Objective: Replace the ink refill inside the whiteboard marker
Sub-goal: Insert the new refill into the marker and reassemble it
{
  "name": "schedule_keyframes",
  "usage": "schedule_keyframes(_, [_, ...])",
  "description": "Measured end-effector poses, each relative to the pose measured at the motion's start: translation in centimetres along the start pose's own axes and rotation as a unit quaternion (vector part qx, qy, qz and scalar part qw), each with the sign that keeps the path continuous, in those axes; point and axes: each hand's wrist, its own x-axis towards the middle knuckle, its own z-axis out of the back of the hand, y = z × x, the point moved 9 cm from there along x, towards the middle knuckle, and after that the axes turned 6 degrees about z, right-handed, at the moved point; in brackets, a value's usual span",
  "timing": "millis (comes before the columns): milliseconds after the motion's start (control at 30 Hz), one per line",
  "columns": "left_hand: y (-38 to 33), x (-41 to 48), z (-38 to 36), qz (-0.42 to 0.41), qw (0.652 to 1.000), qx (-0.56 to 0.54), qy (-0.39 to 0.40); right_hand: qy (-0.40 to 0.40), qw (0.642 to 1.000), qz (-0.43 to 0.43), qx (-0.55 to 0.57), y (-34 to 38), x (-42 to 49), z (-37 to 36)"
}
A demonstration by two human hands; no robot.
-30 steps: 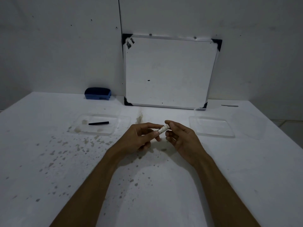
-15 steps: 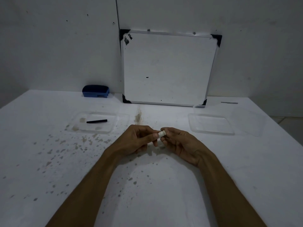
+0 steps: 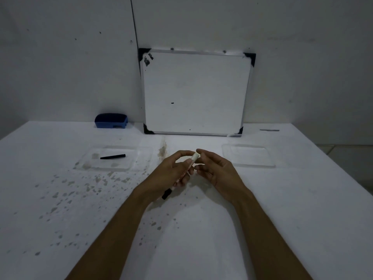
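The surface [image 3: 282, 209] is already speckled with stains around and below the left hand [image 3: 171, 174], so spilled ink is the likeliest trouble. If the white end of the whiteboard marker [image 3: 182, 174] comes off with a jerk, whatever is inside could slide out and mark the surface or the skin. The marker is also held at a slant, its dark tip [image 3: 167, 194] pointing down toward the person and poking out beneath the left palm. A loosened grip would let it drop and roll.

Well beyond the left hand lies a clear tray [image 3: 113, 168] with a black stick [image 3: 112, 157] in it, probably a refill. A second clear tray [image 3: 248, 156] sits just past the right hand [image 3: 218, 172].

The left hand is curled closed around the marker's barrel, thumb pressed on top. The right hand is half open, its fingertips [image 3: 200, 152] touching or pinching the white end cap [image 3: 195, 157]. I cannot tell whether it really grips it.
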Motion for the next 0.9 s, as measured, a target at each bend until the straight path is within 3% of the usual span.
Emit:
schedule_keyframes(133, [1.3,-0.2,-0.5,0.032,0.995,-0.087,0.023,-0.024,0.991,0.075,-0.11,1.1,-0.9,0.0])
schedule_keyframes(300, [1.4,-1.1,-1.7,0.05,0.987,-0.14,0.067,-0.099,0.987,0.081,-0.096,0.5,-0.9,1.1])
schedule_keyframes(433, [1.9,-0.9,-0.9,0.046,0.998,-0.044,0.001,-0.134,0.984,0.084,-0.077,-0.2,-0.9,2.1])
schedule_keyframes(600, [2.2,-0.4,0.4,0.04,0.993,-0.004,-0.113,-0.136,0.971,0.119,-0.154,-0.2,-0.9,2.0])
schedule_keyframes(700, [1.8,-0.5,0.7,0.009,0.986,0.079,-0.148,-0.129,0.965,0.116,-0.198,-0.2,-0.7,2.2])
schedule_keyframes(833, [0.9,-0.3,1.4,-0.037,0.948,0.219,-0.23,-0.117,0.93,0.1,-0.335,-0.5,-0.7,1.5])
schedule_keyframes(900, [1.0,-0.1,1.7,-0.045,0.911,0.307,-0.273,-0.122,0.914,0.1,-0.373,-0.2,-1.1,1.5])
